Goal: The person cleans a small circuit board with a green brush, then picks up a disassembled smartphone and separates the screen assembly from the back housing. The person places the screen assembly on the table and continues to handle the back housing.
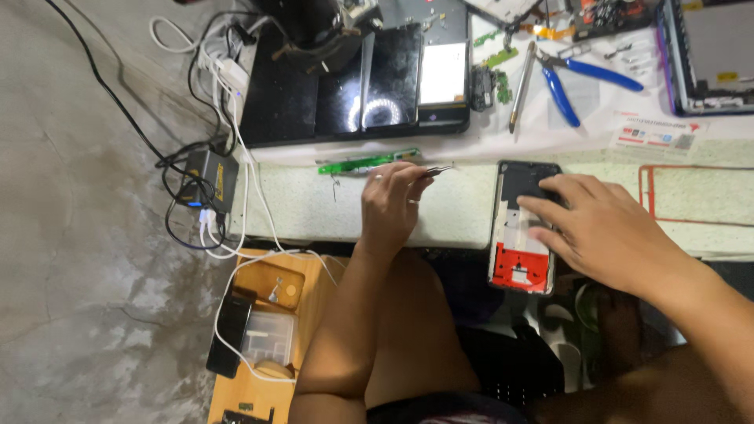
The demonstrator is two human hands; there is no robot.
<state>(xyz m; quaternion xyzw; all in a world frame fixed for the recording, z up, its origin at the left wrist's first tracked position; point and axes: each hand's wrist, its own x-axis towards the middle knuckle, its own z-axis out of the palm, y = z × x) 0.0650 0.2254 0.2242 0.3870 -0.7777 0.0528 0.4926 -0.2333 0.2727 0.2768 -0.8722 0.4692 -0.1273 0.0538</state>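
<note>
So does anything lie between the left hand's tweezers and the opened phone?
Nothing visible: only bare worktop separates the tweezers in the left hand from the phone under the right hand.

Phone frame [521, 235] black on top, white middle, red bottom. Tweezers [437, 169] silver. Strip [367, 162] bright green. Pliers [577, 78] with blue handles, upper right. Tabletop [314, 208] pale speckled green. Cables [239, 157] white and black.

We see two hands: our left hand [390, 206] and our right hand [601, 228]. We count one open phone frame [521, 259], one pair of tweezers [437, 170], one green strip [367, 162], one pair of blue pliers [577, 77], two dark phone screens [390, 74] and one black charger box [208, 179].
</note>
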